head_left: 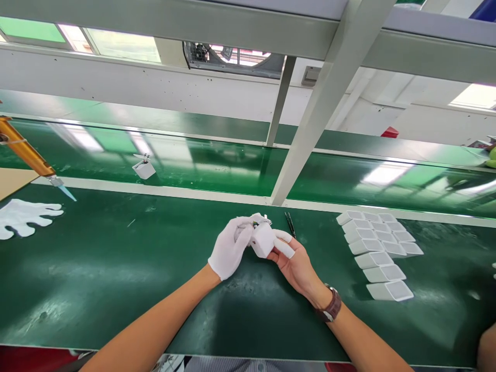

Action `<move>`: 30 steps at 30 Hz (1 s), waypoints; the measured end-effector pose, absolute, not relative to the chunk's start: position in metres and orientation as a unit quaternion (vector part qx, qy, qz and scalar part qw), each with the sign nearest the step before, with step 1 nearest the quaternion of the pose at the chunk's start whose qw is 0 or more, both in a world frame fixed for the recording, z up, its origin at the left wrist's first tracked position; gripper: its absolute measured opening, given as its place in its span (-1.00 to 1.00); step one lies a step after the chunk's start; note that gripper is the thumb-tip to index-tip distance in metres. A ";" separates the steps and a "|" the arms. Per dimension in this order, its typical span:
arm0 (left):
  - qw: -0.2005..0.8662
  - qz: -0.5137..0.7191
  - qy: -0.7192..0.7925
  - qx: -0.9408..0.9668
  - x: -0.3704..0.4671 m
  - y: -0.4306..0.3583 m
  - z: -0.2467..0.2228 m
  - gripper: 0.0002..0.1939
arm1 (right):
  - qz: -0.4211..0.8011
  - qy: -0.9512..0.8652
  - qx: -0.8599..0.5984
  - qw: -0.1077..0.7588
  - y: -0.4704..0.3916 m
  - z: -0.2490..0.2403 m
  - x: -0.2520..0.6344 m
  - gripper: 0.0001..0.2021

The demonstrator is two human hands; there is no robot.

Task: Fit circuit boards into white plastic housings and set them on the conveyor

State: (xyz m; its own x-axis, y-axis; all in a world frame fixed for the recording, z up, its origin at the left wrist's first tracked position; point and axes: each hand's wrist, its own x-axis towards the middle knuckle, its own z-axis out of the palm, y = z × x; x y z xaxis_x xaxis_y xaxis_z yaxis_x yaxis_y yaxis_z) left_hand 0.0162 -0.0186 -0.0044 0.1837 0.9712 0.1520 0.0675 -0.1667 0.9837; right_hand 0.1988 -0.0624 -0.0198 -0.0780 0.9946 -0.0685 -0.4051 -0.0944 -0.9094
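Observation:
Both hands hold a small white plastic housing (263, 241) above the green bench. My left hand (230, 245), in a white glove, is closed on its left side, where small coloured wires show at the top. My right hand (296, 261) has white finger cots on two fingers and grips the housing from the right and below; a watch is on that wrist. Just behind the right hand lie black tweezers (290, 223). What the left fingers cover cannot be made out.
Several white housings (375, 247) stand in rows at the right. An orange dispenser with a pointed nozzle (34, 152) hangs over a flat white glove (27, 218) at the left. Another white housing (143, 168) sits behind the white rail (174, 193). A slanted post (306, 134) rises ahead. Someone's arm (487, 346) shows at right.

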 end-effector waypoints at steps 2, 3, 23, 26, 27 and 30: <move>0.514 0.442 0.440 0.589 0.016 -0.016 -0.002 -0.54 | 0.525 -0.498 -0.399 0.563 -0.064 -0.022 0.201 -0.79; 0.526 0.412 0.450 0.592 0.015 -0.015 0.000 -0.42 | 0.456 -0.568 -0.402 0.555 -0.064 -0.022 0.202 -0.77; 0.202 0.243 0.273 0.909 -0.003 0.001 0.014 -0.87 | 0.179 -0.817 -0.411 0.362 -0.068 -0.026 0.215 -0.62; 0.208 0.195 0.267 0.921 0.003 0.001 0.023 -0.87 | 0.183 -0.816 -0.405 0.370 -0.068 -0.026 0.215 -0.60; 0.211 0.178 0.264 0.924 0.004 0.001 0.026 -0.84 | 0.184 -0.816 -0.402 0.373 -0.068 -0.026 0.215 -0.60; 0.223 0.151 0.256 0.928 0.008 0.000 0.033 -0.76 | 0.190 -0.814 -0.398 0.377 -0.068 -0.023 0.214 -0.63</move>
State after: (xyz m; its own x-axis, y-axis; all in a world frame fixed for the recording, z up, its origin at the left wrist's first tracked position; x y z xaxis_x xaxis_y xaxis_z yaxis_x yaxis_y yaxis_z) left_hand 0.0084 0.0002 0.0325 0.8236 0.5425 0.1654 0.4080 -0.7693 0.4917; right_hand 0.2138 -0.0675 -0.0227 -0.3977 0.7920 0.4631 0.5054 0.6104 -0.6099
